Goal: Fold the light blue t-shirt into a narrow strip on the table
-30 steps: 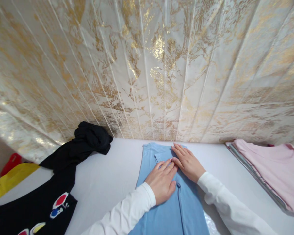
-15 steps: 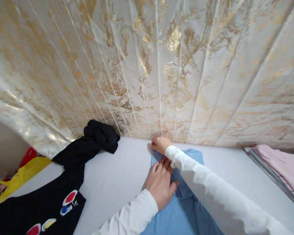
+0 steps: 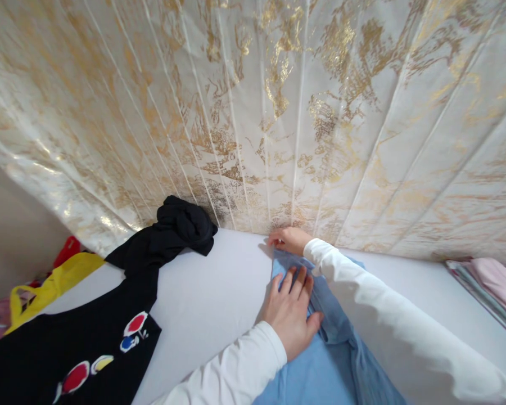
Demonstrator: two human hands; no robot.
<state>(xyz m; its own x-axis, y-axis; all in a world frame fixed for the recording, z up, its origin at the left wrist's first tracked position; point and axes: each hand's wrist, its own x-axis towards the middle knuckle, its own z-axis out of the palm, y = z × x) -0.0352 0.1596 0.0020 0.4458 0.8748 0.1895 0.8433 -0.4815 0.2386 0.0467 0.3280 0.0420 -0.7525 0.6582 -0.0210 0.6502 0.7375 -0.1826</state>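
Resting with fingers spread, the left hand (image 3: pixel 293 323) lies on the light-blue fabric garment (image 3: pixel 303 374), near the far edge of the flat white surface (image 3: pixel 211 298). The right hand (image 3: pixel 290 241) curls at the garment's far corner; its grip I cannot tell. Uneven pulling could wrinkle the layers.

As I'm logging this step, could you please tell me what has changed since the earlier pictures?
The right hand has crossed leftward over the blue garment to its far left corner, fingers curled; its grip is unclear. A loose fold now shows on the garment's right side. The left hand still lies spread on the garment; the black garment and pink garment have stayed put.
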